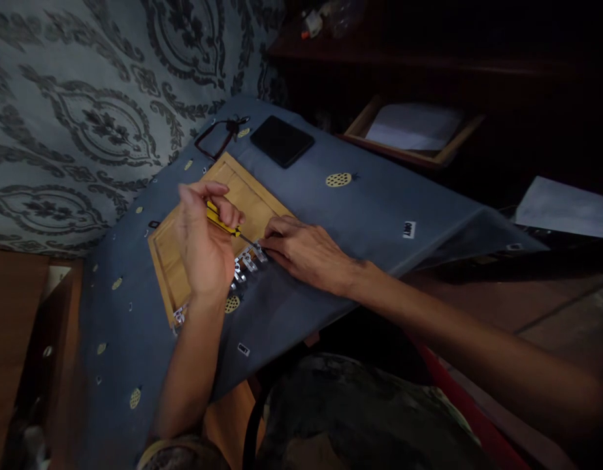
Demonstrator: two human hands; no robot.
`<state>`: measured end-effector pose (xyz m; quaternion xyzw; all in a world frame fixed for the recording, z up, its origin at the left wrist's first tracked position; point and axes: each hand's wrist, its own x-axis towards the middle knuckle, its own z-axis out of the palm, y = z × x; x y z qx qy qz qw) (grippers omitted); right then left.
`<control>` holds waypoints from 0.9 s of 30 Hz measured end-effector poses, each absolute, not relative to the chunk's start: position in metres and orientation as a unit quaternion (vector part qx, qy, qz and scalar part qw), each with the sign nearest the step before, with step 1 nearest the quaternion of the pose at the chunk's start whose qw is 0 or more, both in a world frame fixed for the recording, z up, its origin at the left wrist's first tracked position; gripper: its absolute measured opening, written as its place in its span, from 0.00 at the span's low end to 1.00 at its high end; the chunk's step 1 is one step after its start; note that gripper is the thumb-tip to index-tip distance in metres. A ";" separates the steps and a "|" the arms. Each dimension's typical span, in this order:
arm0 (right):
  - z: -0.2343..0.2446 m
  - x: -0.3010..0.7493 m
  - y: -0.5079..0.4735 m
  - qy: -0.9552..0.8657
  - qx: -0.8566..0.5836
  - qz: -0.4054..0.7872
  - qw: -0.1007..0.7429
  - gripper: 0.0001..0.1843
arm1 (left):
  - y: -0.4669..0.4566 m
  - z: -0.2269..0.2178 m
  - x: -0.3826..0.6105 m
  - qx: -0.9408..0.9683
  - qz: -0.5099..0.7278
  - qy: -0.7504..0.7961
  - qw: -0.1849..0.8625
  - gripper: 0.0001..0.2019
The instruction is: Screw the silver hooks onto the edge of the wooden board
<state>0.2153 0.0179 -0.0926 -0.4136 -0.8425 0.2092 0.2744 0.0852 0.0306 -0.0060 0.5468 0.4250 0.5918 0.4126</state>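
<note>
My left hand (206, 245) is closed around the yellow handle of a screwdriver (223, 223). The thin shaft slants down to the right, its tip at the near edge of a framed wooden board (240, 186) lying on the table. Along that edge sits a row of shiny metal hooks (249, 262), partly hidden behind my left hand and wrist. At the row's right end, close to the screwdriver tip, my right hand (308, 251) has its fingertips pinched together at the board's edge. Whatever small part lies between those fingertips is hidden.
A blue cloth (370, 222) with pineapple prints covers the table. Beyond the board lie a black tablet-like device (282, 140) and dark-framed glasses (215, 140). An open drawer (443, 155) holding white paper juts out at the back right. A patterned curtain (100, 124) hangs along the left.
</note>
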 end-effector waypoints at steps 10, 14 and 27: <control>-0.095 0.216 0.019 -0.840 -0.413 0.215 0.278 0.15 | 0.021 0.001 0.085 0.569 0.629 0.426 0.315 0.17; -0.094 0.216 0.018 -0.838 -0.412 0.224 0.278 0.15 | 0.021 0.001 0.087 0.566 0.641 0.406 0.322 0.17; -0.093 0.215 0.018 -0.839 -0.417 0.222 0.269 0.15 | 0.028 -0.010 0.085 0.505 0.682 0.381 0.367 0.20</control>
